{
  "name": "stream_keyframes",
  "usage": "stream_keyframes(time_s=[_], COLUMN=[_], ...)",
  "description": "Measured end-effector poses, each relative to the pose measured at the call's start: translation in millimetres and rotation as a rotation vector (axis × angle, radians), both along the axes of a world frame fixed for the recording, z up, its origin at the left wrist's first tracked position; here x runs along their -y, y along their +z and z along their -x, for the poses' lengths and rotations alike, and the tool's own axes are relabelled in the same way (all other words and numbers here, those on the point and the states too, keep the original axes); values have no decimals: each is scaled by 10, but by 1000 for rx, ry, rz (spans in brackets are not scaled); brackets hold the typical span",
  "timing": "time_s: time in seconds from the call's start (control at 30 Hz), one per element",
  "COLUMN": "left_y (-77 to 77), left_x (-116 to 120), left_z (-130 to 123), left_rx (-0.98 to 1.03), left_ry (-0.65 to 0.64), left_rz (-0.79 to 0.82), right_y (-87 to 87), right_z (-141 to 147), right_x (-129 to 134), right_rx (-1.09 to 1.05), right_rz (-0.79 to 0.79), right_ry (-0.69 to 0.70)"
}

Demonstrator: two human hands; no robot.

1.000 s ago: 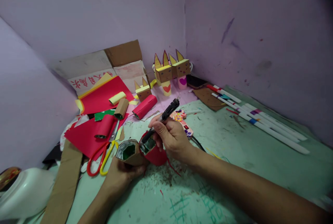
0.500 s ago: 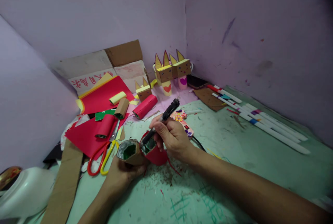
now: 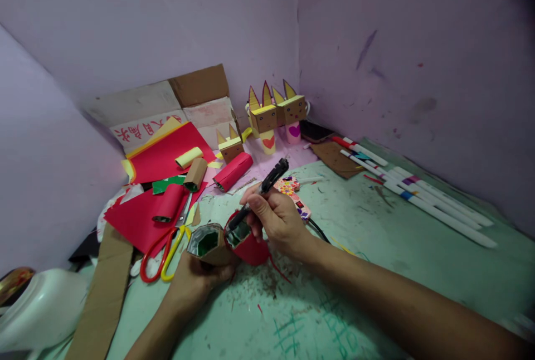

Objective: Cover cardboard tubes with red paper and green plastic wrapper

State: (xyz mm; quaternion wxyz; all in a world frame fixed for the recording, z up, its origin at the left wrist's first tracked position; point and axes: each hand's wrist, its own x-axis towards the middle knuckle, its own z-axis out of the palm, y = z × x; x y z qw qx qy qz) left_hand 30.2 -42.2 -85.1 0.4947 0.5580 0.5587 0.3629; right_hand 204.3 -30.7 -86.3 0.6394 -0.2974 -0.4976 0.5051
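My left hand [image 3: 198, 279] is wrapped round the lower part of a brown cardboard tube [image 3: 217, 255], whose open top shows a silvery and green inside. Pressed against its right side is a red tube [image 3: 254, 253], also open at the top. In my right hand [image 3: 276, 218] a black pen [image 3: 273, 176] is pinched, slanting down to the left. Its lower end is at the rims where the two tubes meet; the exact contact is too small to tell.
Red-and-yellow scissors [image 3: 167, 254], red paper [image 3: 136, 218] and a red roll [image 3: 234, 171] lie left and ahead. Cardboard animal figures [image 3: 265, 119] stand at the back. White markers [image 3: 438, 207] lie right. A cardboard strip [image 3: 102, 298] and white container [image 3: 45, 307] are at left.
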Motion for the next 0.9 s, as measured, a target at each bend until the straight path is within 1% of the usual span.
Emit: stream_keyframes(time_s=[0.1, 0.27, 0.43, 0.53, 0.7, 0.9], left_y=[-13, 20, 31, 37, 32, 20], left_x=[-11, -14, 3, 2, -8, -4], left_z=[1, -18, -14, -18, -17, -9], left_rx=[6, -5, -19, -24, -44, -11], left_ry=[-6, 2, -15, -9, -15, -3], left_rz=[1, -23, -42, -51, -34, -54], right_y=[-1, 24, 33, 25, 25, 26], right_z=[2, -4, -1, 3, 4, 11], right_x=[-7, 11, 15, 12, 7, 12], right_rx=[-6, 14, -4, 10, -9, -12], right_rz=[-4, 1, 17, 14, 22, 19], right_ry=[-18, 1, -23, -6, -19, -4])
